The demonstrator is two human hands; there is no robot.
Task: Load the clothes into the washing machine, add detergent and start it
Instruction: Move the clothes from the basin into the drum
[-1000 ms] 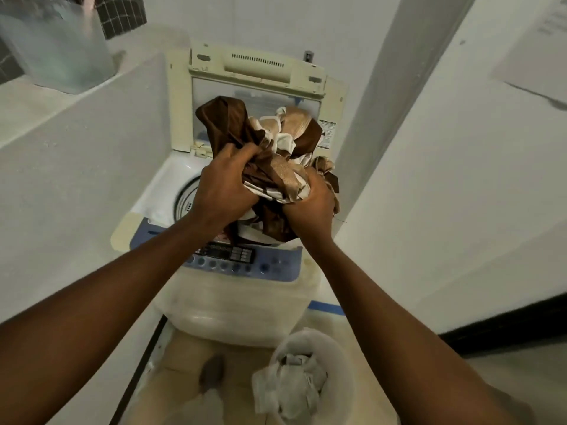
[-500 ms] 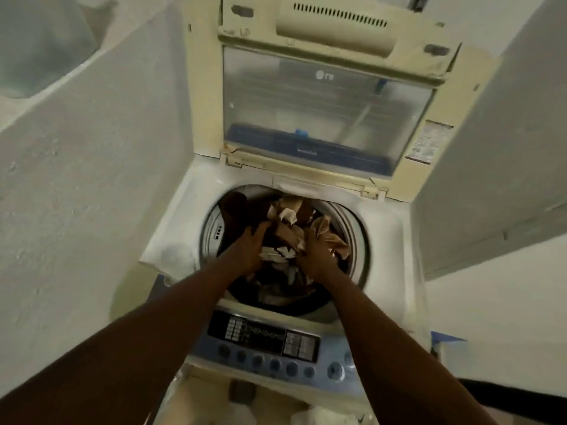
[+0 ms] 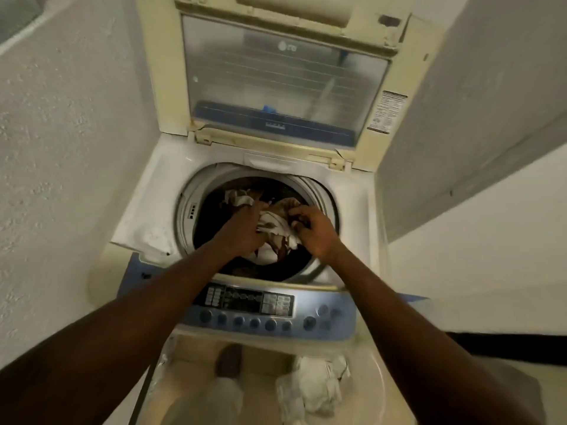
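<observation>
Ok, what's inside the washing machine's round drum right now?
Inside the round drum: a crumpled brown and white cloth bundle, with the left hand and right hand pressing on it. Whatever lies beneath, and the drum bottom, is covered and dark.

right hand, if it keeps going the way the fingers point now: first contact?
Probably the brown and white cloth. The right hand points left and down into the drum, its fingertips already at the bundle; the left hand lies beyond. Depth is unclear.
</observation>
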